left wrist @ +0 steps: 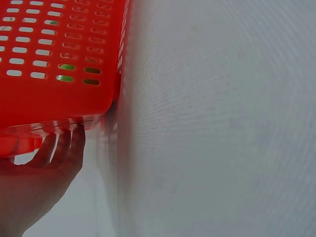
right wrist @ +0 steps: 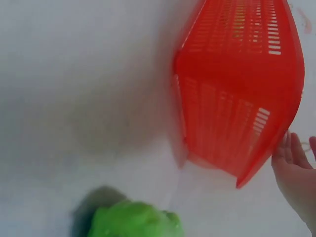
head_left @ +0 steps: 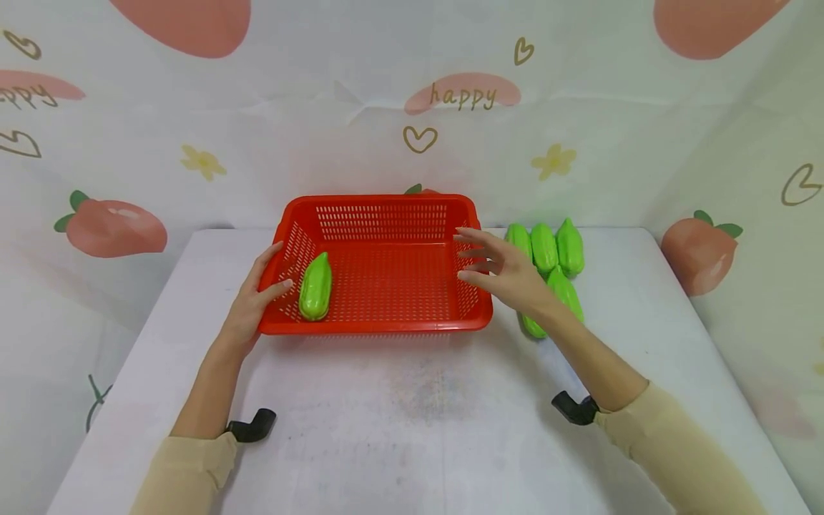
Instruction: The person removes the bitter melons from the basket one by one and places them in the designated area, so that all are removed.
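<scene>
A red plastic basket point(head_left: 386, 327) with slotted walls stands toward the back of the table. My left hand point(head_left: 244, 309) grips its left rim, thumb over the top edge and fingers along the outer wall; those fingers point(left wrist: 61, 148) show under the rim in the left wrist view. Inside the basket, at the left, lies one plump green vegetable-like piece point(head_left: 315, 287) with a pointed tip. Fingers spread and holding nothing, my right hand point(head_left: 505, 270) is at the right rim; whether it touches the rim I cannot tell.
Several more green pieces point(head_left: 570, 247) lie on the white table point(head_left: 412, 429) right of the basket, partly behind my right hand and forearm. A printed cloth point(head_left: 360, 157) hangs just behind the table. Black wrist-worn parts point(head_left: 253, 426) stick out near both sleeves.
</scene>
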Available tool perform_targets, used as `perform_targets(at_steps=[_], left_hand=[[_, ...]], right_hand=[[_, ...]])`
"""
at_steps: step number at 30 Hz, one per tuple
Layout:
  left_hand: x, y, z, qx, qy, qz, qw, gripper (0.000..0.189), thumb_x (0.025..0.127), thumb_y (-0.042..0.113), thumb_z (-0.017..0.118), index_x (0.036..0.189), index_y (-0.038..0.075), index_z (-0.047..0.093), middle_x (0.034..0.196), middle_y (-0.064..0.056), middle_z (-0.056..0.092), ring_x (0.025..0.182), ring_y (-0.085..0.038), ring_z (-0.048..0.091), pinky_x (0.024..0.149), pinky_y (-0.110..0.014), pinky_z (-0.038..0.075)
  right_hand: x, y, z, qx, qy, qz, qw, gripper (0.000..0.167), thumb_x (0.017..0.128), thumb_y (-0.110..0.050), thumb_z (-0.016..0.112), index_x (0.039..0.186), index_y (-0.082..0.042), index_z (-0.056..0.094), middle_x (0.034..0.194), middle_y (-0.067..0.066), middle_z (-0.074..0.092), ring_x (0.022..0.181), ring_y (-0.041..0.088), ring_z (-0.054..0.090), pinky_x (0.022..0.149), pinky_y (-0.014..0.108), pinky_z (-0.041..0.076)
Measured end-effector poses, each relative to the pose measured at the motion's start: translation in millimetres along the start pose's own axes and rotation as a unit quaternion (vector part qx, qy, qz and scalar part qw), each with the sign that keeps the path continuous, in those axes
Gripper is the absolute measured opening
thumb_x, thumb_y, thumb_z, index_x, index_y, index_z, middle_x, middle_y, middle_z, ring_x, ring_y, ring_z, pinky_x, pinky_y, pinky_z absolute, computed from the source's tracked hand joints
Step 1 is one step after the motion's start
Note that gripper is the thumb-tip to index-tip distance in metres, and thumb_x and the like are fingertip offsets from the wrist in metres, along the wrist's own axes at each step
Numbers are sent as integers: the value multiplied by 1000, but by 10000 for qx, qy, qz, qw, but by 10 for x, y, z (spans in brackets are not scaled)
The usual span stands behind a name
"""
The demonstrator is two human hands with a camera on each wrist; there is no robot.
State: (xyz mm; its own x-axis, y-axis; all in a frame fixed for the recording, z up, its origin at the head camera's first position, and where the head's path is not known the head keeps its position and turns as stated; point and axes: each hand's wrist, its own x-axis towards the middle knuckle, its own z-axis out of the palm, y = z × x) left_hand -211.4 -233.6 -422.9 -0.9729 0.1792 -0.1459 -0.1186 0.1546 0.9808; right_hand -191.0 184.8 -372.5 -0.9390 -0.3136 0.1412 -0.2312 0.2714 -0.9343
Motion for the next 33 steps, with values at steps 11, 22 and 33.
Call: perform_targets(at_steps=[11,22,33], left_hand=[[-24,-8,3,52,-18,-13,10000,66,101,29,52,157,42,19,158,-8,21,132,-26,34,86,-22,53],[-1,-5,-6,-3,2,7,10000,66,101,26,51,157,41,20,159,-8,21,133,-27,33,84,-20,53],[1,-5,-11,-54,-22,15,10000,66,101,29,53,157,41,20,158,-8,21,133,-27,34,85,-20,53]], right_hand=[[217,-87,289,-305,-429,12,9986,62,89,-14,74,146,-20,50,138,-1,56,115,19,61,93,40,53],[372,-142,519,-296,-727,-19,9969,65,88,-14,76,147,-20,49,141,-4,54,113,17,61,93,38,53],[496,-167,742,-238,-916,136,9954,66,88,-16,76,147,-22,47,141,-6,53,113,14,61,92,31,53]])
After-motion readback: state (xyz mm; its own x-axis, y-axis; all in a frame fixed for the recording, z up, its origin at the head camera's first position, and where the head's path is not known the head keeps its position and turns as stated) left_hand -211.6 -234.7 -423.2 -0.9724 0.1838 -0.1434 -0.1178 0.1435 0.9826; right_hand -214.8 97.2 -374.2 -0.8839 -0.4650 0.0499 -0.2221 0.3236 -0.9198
